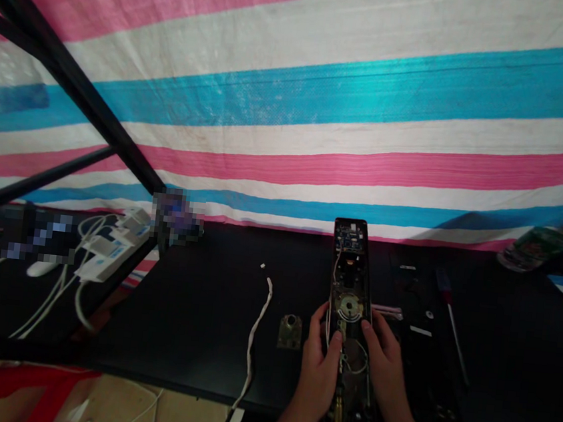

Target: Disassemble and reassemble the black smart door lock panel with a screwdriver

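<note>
Both hands grip a long black device housing (353,279), opened to show a circuit board, thin wires and a round metal part; it looks like an electronic door lock. My left hand (320,363) wraps its left side, thumb over the inner edge. On the opposite side my right hand (387,356) holds the housing, thumb on the rim near the round part. A brass-coloured cylinder (338,412) sits at the housing's lower end. Left of my left hand lies a small metal plate (289,333) with a hole. Farther left, a pale wrapped cable (254,339) stretches along the table.
A screwdriver (454,326) and small loose parts (420,331) lie on the black table (188,335) at right. A plastic bottle (534,247) leans at the back right. White power strips (110,253) with cables and a mouse (43,268) are at left. Striped sheeting (291,118) hangs behind.
</note>
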A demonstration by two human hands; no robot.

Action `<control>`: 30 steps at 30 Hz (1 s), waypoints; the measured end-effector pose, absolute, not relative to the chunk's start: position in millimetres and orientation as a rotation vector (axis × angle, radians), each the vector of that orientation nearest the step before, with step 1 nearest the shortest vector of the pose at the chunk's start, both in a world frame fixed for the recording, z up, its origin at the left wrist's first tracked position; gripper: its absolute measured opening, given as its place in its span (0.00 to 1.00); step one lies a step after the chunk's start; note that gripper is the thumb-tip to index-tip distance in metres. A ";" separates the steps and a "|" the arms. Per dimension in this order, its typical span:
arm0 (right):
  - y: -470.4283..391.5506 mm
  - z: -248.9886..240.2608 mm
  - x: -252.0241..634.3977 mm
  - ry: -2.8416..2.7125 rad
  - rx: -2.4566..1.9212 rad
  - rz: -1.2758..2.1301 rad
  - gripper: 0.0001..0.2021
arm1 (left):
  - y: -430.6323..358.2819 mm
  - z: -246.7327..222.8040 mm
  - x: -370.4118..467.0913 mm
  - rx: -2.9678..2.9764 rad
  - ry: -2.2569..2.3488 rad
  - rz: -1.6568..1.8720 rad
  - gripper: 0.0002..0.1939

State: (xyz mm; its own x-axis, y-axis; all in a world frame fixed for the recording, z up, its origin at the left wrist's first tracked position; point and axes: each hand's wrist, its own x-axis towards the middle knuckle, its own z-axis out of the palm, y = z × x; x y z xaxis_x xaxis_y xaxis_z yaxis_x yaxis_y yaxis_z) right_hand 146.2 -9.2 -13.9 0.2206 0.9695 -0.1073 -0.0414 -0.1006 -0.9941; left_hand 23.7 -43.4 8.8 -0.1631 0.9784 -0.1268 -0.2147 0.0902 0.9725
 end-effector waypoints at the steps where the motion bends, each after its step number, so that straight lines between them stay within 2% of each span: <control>1: -9.2 -13.6 146.1 -0.969 -1.356 1.129 0.25 | -43.2 9.4 23.6 0.884 1.227 1.341 0.26; 14: -9.1 -13.2 146.1 -0.946 -1.358 1.135 0.25 | -43.8 7.1 23.0 0.915 1.250 1.346 0.24; 30: -9.2 -14.8 145.4 -0.969 -1.352 1.125 0.26 | -43.3 8.4 23.6 0.876 1.243 1.338 0.26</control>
State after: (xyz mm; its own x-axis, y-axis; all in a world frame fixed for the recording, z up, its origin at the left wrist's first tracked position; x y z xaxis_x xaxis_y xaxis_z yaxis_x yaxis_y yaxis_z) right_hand 145.4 -9.2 -14.8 0.2217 0.9700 -0.0993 -0.0447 -0.0917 -0.9948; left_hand 23.6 -43.3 8.4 -0.1701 0.9754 -0.1401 -0.2119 0.1026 0.9719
